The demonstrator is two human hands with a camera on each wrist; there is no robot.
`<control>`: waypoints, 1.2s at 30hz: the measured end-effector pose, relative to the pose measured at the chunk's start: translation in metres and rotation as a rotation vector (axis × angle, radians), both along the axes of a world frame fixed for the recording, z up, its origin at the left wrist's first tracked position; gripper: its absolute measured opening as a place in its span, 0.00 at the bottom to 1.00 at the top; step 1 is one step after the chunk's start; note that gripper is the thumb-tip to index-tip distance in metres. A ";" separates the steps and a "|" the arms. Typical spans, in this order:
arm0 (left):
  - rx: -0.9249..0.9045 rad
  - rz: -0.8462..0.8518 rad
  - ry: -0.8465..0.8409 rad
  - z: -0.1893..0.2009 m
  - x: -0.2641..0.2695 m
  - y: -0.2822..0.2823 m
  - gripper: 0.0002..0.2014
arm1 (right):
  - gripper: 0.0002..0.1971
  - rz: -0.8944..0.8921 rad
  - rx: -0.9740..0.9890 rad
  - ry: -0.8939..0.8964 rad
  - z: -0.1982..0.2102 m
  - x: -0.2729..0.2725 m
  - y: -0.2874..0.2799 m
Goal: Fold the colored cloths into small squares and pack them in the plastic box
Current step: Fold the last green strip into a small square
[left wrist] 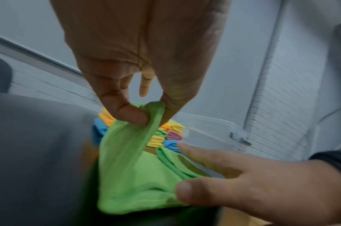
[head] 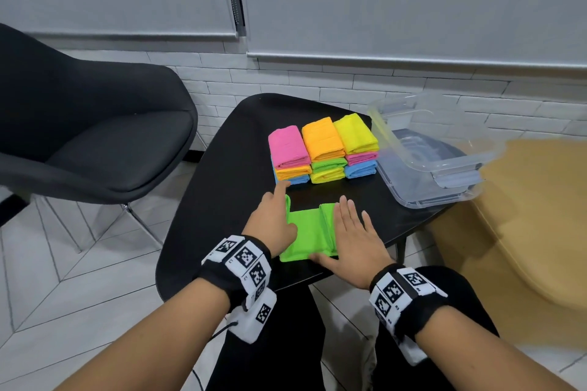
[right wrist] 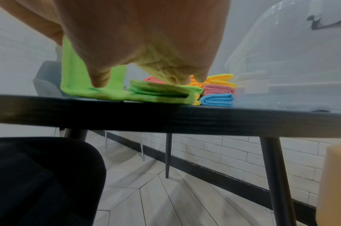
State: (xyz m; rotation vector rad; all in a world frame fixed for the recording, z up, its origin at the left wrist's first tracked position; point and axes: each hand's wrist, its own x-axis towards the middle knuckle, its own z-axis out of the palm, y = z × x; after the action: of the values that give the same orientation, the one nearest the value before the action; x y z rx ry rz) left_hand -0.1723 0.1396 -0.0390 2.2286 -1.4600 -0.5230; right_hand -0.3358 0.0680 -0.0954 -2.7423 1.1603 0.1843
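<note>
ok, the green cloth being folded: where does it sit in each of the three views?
Head: the green cloth lies low centre on the black table, between the left hand and right hand.
Left wrist: lower centre, one edge lifted by a pinch.
Right wrist: upper left of centre, on the table edge.
Shared landmark: the stacks of folded cloths just behind it, in all three views.

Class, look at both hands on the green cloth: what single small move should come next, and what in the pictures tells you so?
Probably the left hand should carry its pinched edge of the green cloth across onto the part already folded under the flat right hand. The left end is lifted off the table, and the cloth is wider than the folded stacks behind it.
</note>
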 end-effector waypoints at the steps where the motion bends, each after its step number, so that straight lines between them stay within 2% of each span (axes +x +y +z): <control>1: -0.004 -0.015 -0.004 -0.001 -0.006 -0.003 0.38 | 0.62 -0.011 -0.002 0.017 0.001 -0.003 0.002; 4: 0.002 -0.058 -0.018 -0.008 -0.023 -0.016 0.38 | 0.69 -0.020 0.040 0.069 -0.004 -0.009 0.006; 7: 0.037 -0.081 -0.021 -0.018 -0.033 -0.026 0.38 | 0.65 -0.019 0.034 0.051 -0.011 -0.011 0.006; 10: 0.061 -0.114 0.034 -0.023 -0.033 -0.028 0.33 | 0.66 0.000 0.043 0.040 -0.014 -0.012 0.003; 13: 0.093 -0.209 0.018 -0.026 -0.016 -0.028 0.23 | 0.65 0.036 0.060 0.034 -0.014 -0.015 -0.001; 16: 0.188 -0.331 -0.088 -0.028 0.010 -0.024 0.29 | 0.63 0.093 0.083 0.036 -0.011 -0.018 -0.010; 19: 0.256 -0.410 -0.046 -0.030 0.027 -0.019 0.24 | 0.63 0.155 0.093 0.067 -0.005 -0.017 -0.023; 25: 0.169 -0.429 0.022 -0.029 0.022 -0.002 0.14 | 0.65 0.265 0.095 0.088 0.015 -0.015 -0.027; 30: 0.134 -0.425 0.109 -0.041 0.011 0.020 0.21 | 0.63 0.370 0.076 0.169 0.017 -0.027 -0.019; 32: 0.117 -0.441 0.089 -0.042 0.012 0.024 0.24 | 0.64 0.379 0.063 0.185 0.012 -0.031 -0.020; 34: 0.071 -0.492 -0.042 -0.038 0.016 0.024 0.29 | 0.64 0.381 0.055 0.195 0.008 -0.032 -0.022; 36: 0.071 -0.583 -0.246 -0.033 0.019 0.021 0.35 | 0.63 0.383 0.062 0.207 0.006 -0.031 -0.022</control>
State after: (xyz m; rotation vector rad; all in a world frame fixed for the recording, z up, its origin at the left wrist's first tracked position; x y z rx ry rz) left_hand -0.1532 0.1608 -0.0723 1.9469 -2.2710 -0.4882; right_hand -0.3667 0.0459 -0.0893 -2.9139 0.6394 0.5510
